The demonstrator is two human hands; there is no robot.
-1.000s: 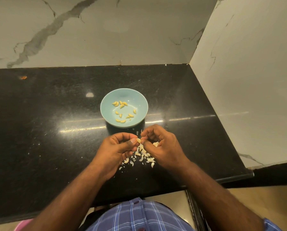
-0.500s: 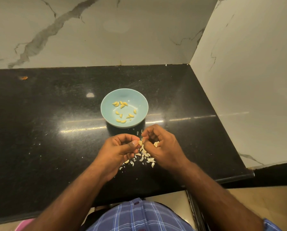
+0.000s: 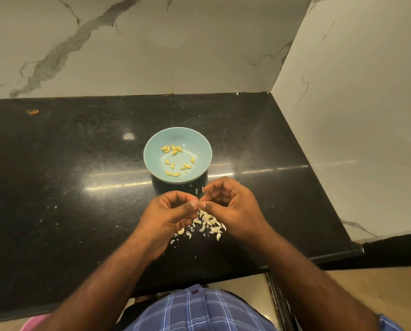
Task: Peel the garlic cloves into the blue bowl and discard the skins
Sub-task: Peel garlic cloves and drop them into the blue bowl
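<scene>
A light blue bowl [image 3: 200, 144] stands on the black counter [image 3: 68, 175] and holds several peeled yellow garlic cloves [image 3: 175, 151]. Just in front of it my left hand [image 3: 168, 216] and my right hand [image 3: 233, 206] meet, thumbs and fingertips pinching one small garlic clove [image 3: 200, 204] that is mostly hidden between them. A flake of skin [image 3: 203, 189] sticks up by my right forefinger. Beneath the hands lies a heap of pale garlic skins [image 3: 206, 223].
Marble walls close the counter at the back [image 3: 175, 56] and on the right [image 3: 355, 115]. The counter's front edge [image 3: 319, 258] runs close under my forearms. An orange scrap [image 3: 33, 111] lies far left. Tiny skin bits dot the counter.
Both hands have stayed above the skin heap, with the fingers shifting slightly around the clove. The pale piece seen by my right palm earlier no longer shows.
</scene>
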